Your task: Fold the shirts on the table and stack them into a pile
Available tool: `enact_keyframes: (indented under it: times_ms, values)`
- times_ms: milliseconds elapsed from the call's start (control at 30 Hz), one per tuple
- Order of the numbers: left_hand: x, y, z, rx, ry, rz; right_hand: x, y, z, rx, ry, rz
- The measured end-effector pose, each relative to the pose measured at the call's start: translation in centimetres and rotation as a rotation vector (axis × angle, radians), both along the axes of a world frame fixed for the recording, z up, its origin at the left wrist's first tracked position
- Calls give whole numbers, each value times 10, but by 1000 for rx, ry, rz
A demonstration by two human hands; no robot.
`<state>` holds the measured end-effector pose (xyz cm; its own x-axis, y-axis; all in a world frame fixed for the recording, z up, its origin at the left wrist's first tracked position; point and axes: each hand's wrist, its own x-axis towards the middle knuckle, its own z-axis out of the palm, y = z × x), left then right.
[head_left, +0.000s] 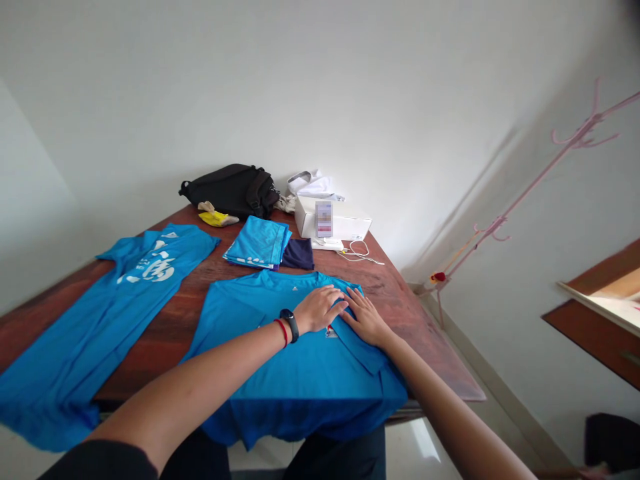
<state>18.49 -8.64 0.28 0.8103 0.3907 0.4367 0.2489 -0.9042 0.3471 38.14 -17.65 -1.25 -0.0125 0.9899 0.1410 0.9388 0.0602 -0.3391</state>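
Observation:
A blue T-shirt (300, 367) lies spread over the front of the wooden table, its neck away from me and its hem hanging over the edge. My left hand (320, 309) rests on its upper right part, fingers stretched out and pointing right. Beside it, my right hand (367, 317) lies flat over the right sleeve, fingers spread; the two hands touch or nearly touch. The right sleeve is turned inward over the shirt's front. A small print on the chest shows just below my hands. Neither hand grips the cloth.
Another blue T-shirt (145, 287), folded lengthwise, drapes over the left front edge. Folded blue shirts (257, 241) and a dark navy cloth (299, 255) sit behind. Farther back are a black bag (227, 190), yellow item (214, 218), white box (345, 220) and phone (324, 219). A pink coat rack (535, 180) leans right.

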Motion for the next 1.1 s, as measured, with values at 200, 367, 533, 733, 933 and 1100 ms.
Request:
enact_keyframes:
  times_ms: [200, 367, 533, 733, 933, 1100]
  values:
    - [1, -1, 0, -2, -16, -4, 1, -2, -9, -23, -66, -7]
    - [1, -4, 0, 21, 6, 16, 0, -2, -5, -36, -50, -23]
    - [2, -3, -4, 22, 28, 46, 2, -3, -7, 12, -1, -23]
    - [4, -1, -7, 19, 104, 63, 0, -5, -7, 78, 14, -150]
    - [5, -3, -6, -2, 205, 129, -1, -2, -7, -15, -20, -241]
    - [5, -4, -4, -34, 260, 129, -1, 1, -7, -94, -89, -243]
